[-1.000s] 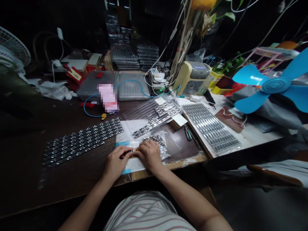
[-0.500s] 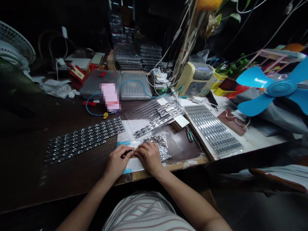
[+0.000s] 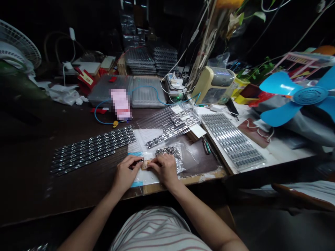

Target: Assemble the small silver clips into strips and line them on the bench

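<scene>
My left hand (image 3: 126,173) and my right hand (image 3: 165,168) meet at the table's near edge. Both are closed in a pinch around a small tan piece (image 3: 145,164) and a thin dark strip lying on a white sheet (image 3: 146,178). Just behind my right hand lies a clear bag of small shiny metal parts (image 3: 170,153). To the left of my left hand, long rows of metal parts (image 3: 91,149) lie in strips on the dark table (image 3: 31,181). More filled strips in clear sleeves (image 3: 172,125) lie behind the bag.
A tray of small parts (image 3: 231,141) lies to the right, with green-handled tweezers (image 3: 205,145) beside it. A blue fan (image 3: 303,97) stands at far right, a white fan (image 3: 18,52) at far left. Stacked trays (image 3: 150,59), a cream device (image 3: 213,85) and cables crowd the back.
My hands have stayed pinched together at the table edge. The tan piece between the fingers shows more now. The camera has shifted slightly.
</scene>
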